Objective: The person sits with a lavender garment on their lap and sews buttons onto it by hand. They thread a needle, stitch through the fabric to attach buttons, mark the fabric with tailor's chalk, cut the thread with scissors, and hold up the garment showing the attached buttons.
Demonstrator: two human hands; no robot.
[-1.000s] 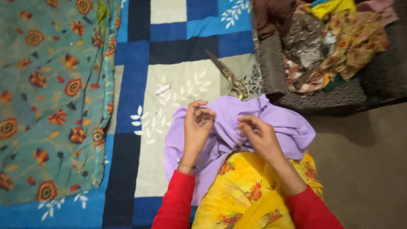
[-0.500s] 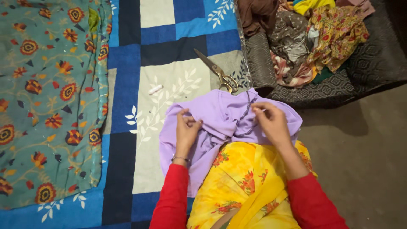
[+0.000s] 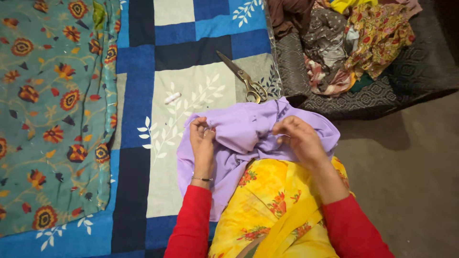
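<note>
Head view, nearest first: yellow floral garment (image 3: 272, 210) covers the lap, with lilac cloth (image 3: 239, 143) bunched over it and onto the patchwork quilt (image 3: 143, 95). Both hands pinch the cloth's upper fold: left hand (image 3: 202, 143) closed on the left edge, right hand (image 3: 299, 141) closed near the centre. Against 0.5 s ago, the 2 hands sit slightly closer and the fold is gathered tighter. Beyond lie white chalk (image 3: 172, 98), scissors (image 3: 244, 79), and a heap of fabrics (image 3: 354, 43).

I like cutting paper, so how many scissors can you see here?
1. The scissors lie on the patchwork quilt, just beyond the purple cloth. More could be hidden in the cloth pile.
</note>
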